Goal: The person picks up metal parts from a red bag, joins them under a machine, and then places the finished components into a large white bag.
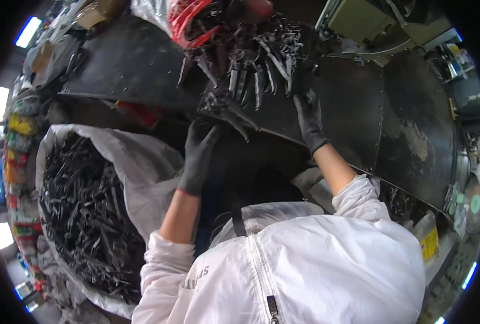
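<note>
My left hand [201, 148], in a dark grey glove, is at the table's front edge with thumb and fingers apart. Just beyond its fingertips, metal pliers [232, 114] lie with their handles reaching over the edge. My right hand [309, 117], gloved alike, rests on the dark metal tabletop [348, 119] with fingers stretched forward and nothing visible in them. Between and beyond the hands spreads a heap of similar pliers [256, 75], most handles pointing toward me. Behind them, a red and white plastic bag [188, 24] lies open with more metal pieces at its mouth.
At my left stands a large white sack [126, 146] filled with dark metal parts [88, 210]. A red object [140, 112] shows below the table edge. A greenish machine [358, 21] occupies the back right. Cardboard [96, 13] and plastic wrapping lie at the back left.
</note>
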